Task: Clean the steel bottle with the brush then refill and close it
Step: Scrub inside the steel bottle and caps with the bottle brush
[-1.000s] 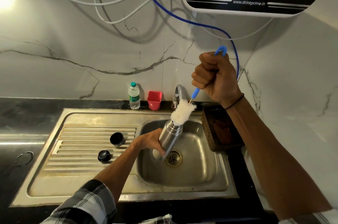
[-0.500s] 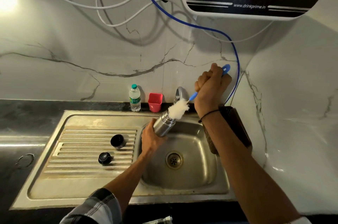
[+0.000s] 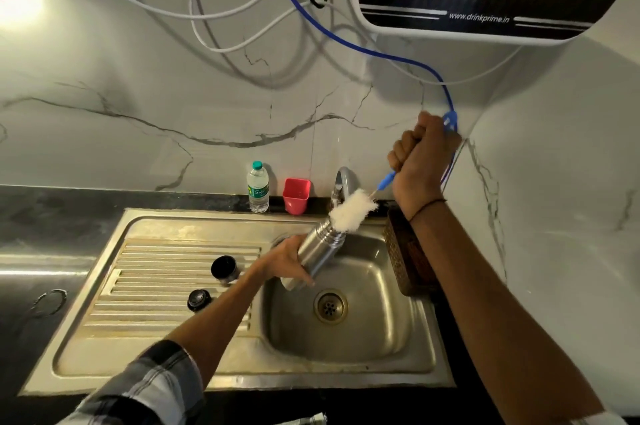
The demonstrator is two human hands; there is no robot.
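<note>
Fisting brush [image 3: 353, 209], right hand [image 3: 420, 161]; left hand [image 3: 287, 260] holds bottle [image 3: 317, 251].

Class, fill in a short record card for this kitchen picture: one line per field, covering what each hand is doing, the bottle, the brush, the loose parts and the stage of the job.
left hand: grips the steel bottle low on its body
right hand: fist round the blue handle of the brush
bottle: open, tilted, mouth towards the tap, held over the sink
brush: white bristles at the bottle mouth, mostly outside
loose parts: black cup and black cap on the draining board
stage: brushing; cap not yet on
</note>
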